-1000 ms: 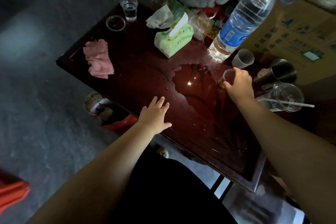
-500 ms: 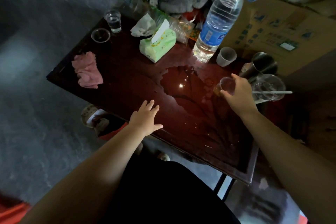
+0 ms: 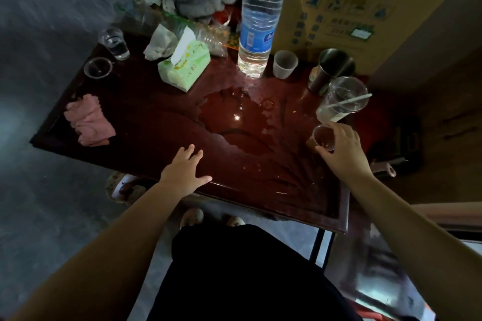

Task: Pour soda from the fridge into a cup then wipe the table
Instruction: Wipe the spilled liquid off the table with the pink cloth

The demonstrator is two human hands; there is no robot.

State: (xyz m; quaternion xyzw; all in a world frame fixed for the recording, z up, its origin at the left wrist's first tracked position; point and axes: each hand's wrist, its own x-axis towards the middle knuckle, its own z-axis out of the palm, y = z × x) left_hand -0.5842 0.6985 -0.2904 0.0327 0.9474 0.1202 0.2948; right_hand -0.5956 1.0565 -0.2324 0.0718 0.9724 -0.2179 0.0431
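One dark red wooden table (image 3: pixel 146 122) fills the middle of the frame over a grey floor, with a big wet puddle (image 3: pixel 234 122) on it. At centre right a small clear cup (image 3: pixel 323 138) stands upright, mouth up. The right hand (image 3: pixel 341 146) curls its fingers around the cup. The left hand (image 3: pixel 185 172) lies flat on the table's near edge, fingers spread.

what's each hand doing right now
Left hand: open, flat on the dark red wooden table edge, holding nothing.
Right hand: grip closed on the small clear plastic cup.
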